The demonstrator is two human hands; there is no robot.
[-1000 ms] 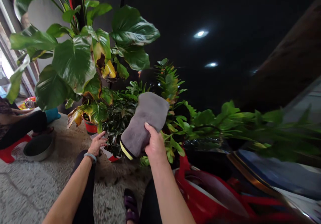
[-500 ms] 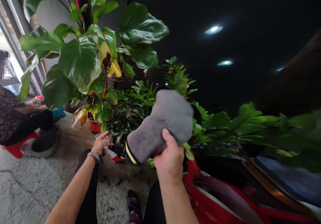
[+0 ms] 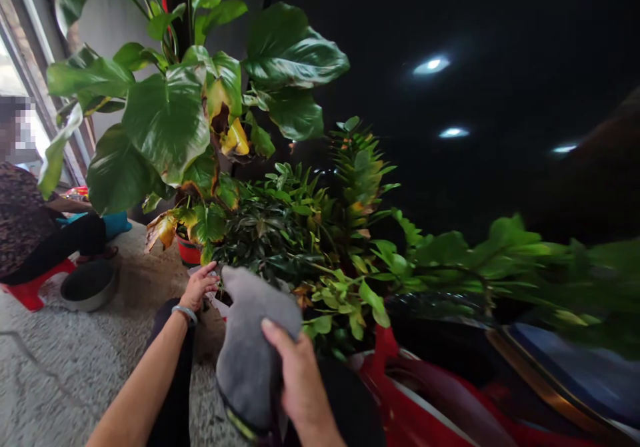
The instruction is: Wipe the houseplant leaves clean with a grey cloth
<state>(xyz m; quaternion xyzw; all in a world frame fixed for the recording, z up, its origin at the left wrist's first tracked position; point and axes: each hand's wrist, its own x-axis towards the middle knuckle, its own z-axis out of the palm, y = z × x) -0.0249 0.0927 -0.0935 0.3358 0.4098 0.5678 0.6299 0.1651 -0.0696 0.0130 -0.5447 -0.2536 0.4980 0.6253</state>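
Observation:
A folded grey cloth (image 3: pixel 255 327) with a yellow and black edge hangs from my right hand (image 3: pixel 300 373), the thumb on top of it. It is low in front of me, partly over dark-leaved plants (image 3: pixel 260 227). My left hand (image 3: pixel 199 289), with a pale bracelet on the wrist, has its fingers stretched out beside a white and red planter (image 3: pixel 220 305). Whether those fingertips touch the planter is unclear. Just above them hang the yellowed lower leaves of a large potted plant (image 3: pixel 165 117).
On the left a person (image 3: pixel 30 227) sits on a red stool (image 3: pixel 37 285) by a grey basin (image 3: pixel 89 285). A red bag (image 3: pixel 425 400) stands at lower right. Green branches (image 3: pixel 465 253) reach across the right, before a dark glossy wall (image 3: pixel 500 47).
My right hand has moved down and left with the grey cloth, which has turned so its yellow edge points downward. My left hand stays almost where it was.

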